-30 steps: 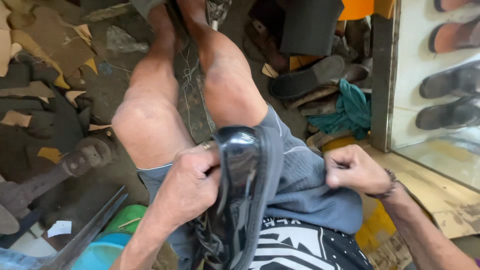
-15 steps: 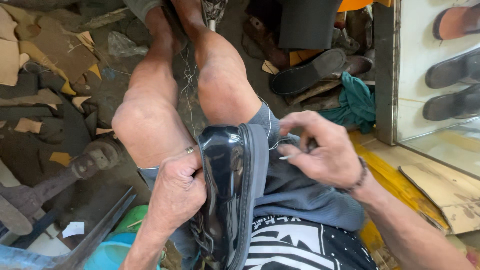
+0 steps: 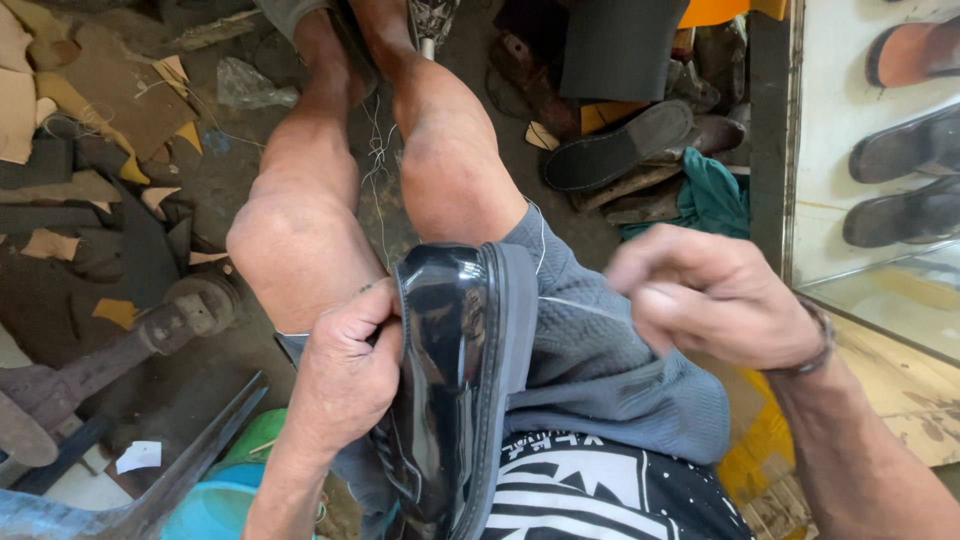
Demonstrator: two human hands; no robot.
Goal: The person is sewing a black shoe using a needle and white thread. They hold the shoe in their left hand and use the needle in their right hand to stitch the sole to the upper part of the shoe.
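Evidently, the left hand (image 3: 345,375) gripped the black shoe (image 3: 445,380) closed against the lap. The right hand (image 3: 715,300), fingers pinched shut, held the thread (image 3: 585,308); an even, taut pull along the sole seam seemed best.

Glossy black shoe (image 3: 450,370) lies lengthwise on the lap, sole edge rightward.

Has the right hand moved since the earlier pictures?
Yes. The right hand went in to the black shoe on the lap, and is now drawing out to the right, away from it.
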